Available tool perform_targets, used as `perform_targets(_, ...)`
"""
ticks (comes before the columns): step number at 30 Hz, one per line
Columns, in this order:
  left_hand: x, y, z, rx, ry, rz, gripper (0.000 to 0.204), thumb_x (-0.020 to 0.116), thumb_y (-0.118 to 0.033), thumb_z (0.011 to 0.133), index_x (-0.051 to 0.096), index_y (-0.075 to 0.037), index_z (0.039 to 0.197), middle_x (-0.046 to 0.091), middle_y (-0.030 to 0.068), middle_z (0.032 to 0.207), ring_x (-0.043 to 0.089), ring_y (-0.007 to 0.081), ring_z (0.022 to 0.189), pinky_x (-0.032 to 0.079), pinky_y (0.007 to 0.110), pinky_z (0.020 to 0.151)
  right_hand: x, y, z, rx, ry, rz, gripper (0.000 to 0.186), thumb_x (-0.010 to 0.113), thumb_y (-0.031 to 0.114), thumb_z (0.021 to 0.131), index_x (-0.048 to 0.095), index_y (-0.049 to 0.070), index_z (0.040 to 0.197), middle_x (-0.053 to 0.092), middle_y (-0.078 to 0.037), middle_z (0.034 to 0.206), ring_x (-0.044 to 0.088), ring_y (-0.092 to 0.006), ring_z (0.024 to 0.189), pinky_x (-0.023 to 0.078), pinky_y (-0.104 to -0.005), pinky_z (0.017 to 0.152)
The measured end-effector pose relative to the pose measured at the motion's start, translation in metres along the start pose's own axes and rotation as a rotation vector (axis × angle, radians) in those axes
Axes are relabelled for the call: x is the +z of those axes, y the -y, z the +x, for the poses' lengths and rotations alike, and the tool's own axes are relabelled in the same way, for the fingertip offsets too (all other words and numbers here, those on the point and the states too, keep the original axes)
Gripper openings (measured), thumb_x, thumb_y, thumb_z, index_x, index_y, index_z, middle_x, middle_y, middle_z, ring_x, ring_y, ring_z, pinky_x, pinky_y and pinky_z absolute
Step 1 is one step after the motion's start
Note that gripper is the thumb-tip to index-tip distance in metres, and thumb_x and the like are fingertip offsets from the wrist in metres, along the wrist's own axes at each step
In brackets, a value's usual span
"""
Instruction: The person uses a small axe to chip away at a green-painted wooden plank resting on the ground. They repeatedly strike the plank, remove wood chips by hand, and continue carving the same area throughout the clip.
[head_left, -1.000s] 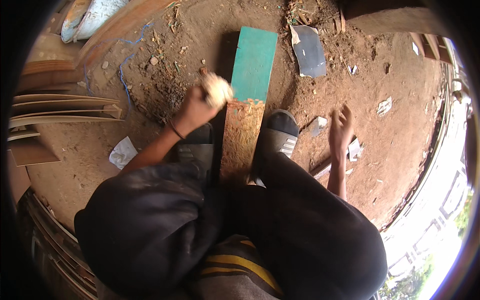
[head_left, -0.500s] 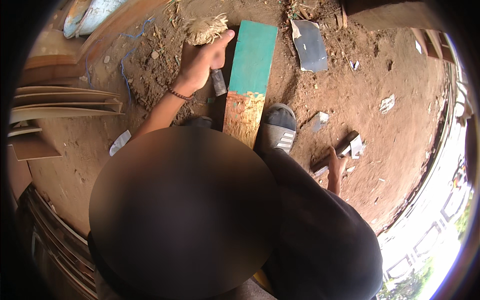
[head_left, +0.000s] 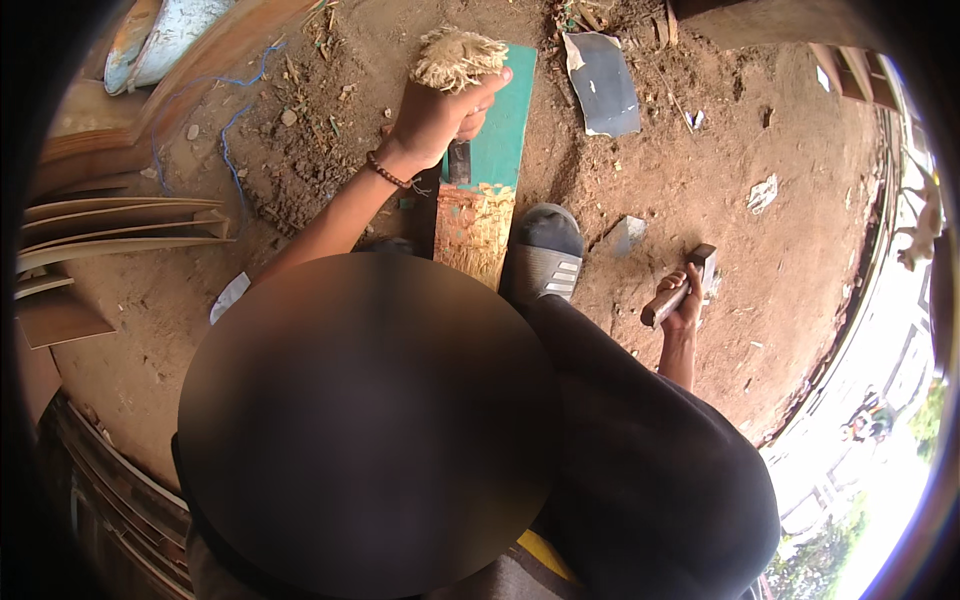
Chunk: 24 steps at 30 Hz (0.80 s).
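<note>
The tuft of pale fibre (head_left: pixel 458 58) sticks out above the closed left hand (head_left: pixel 440 118), arm stretched over the green board (head_left: pixel 495 140). The right hand (head_left: pixel 685 300), low beside the knee, grips a hammer (head_left: pixel 680 288).

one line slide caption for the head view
Left hand holds frayed-handled chisel on green board; right hand grips hammer.

Bare reddish-brown dirt ground (head_left: pixel 780 260) strewn with paper scraps and twigs; stacked thin wooden boards (head_left: pixel 110 225) lie at the left, and bright daylight floods the right edge.
</note>
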<state>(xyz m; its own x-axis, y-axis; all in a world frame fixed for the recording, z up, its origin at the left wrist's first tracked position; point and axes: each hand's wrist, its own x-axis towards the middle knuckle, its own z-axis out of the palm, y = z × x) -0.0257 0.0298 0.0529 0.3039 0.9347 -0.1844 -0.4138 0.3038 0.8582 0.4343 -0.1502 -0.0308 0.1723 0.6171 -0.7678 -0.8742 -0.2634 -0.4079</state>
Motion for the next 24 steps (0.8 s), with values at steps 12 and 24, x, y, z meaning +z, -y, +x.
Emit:
perform_targets(12, 0.005, 0.012, 0.032, -0.111, -0.127, 0.035, 0.028, 0.064, -0.016, 0.091, 0.052, -0.008, 0.067, 0.044, -0.0047, 0.055, 0.036, 0.0038, 0.042, 0.024, 0.025, 0.037, 0.159, 0.009, -0.087, 0.082, -0.217, -1.158, 0.02, 0.065, 0.02, 0.093, 0.055, 0.005, 0.102, 0.053, 0.0, 0.071, 0.049, -0.0099, 0.054, 0.039, -0.0236, 0.047)
perform_targets(24, 0.013, 0.01, 0.033, -0.049, -0.103, 0.093, 0.043, 0.06, -0.02, 0.093, 0.035, -0.018, 0.058, 0.031, -0.01, 0.052, 0.024, 0.0025, 0.04, 0.015, 0.024, 0.038, 0.467, 0.0, -0.102, -0.438, 0.829, -1.733, 0.026, 0.056, 0.025, 0.097, 0.061, 0.003, 0.11, 0.056, 0.001, 0.074, 0.053, -0.0035, 0.056, 0.044, -0.0183, 0.047)
